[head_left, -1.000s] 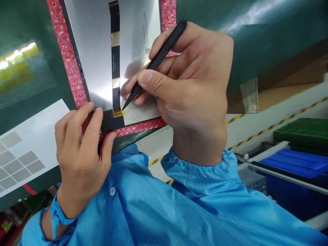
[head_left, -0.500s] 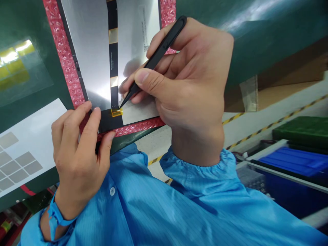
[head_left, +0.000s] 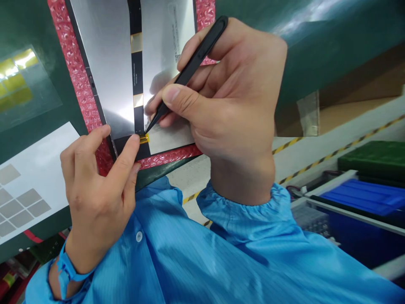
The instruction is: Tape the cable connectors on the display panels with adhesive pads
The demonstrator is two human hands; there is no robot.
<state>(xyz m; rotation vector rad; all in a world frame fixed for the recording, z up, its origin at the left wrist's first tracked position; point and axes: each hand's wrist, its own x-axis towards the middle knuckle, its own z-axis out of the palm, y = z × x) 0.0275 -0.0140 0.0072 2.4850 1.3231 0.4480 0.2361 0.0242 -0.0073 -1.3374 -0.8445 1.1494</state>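
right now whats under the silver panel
Red bubble wrap lies under the silver panel, showing along its left, right and near edges, on the green mat. Whatever lies beneath the panel's middle is covered.

The person wears a light blue smock of smooth cloth with fine woven stripes. Its right sleeve (head_left: 253, 236) ends in a gathered, elastic cuff (head_left: 243, 198) that puckers around the wrist. A small pale snap button (head_left: 138, 236) sits on the front of the garment. On the left wrist is a blue strap (head_left: 65, 270), narrow and band-like. Both hands are bare
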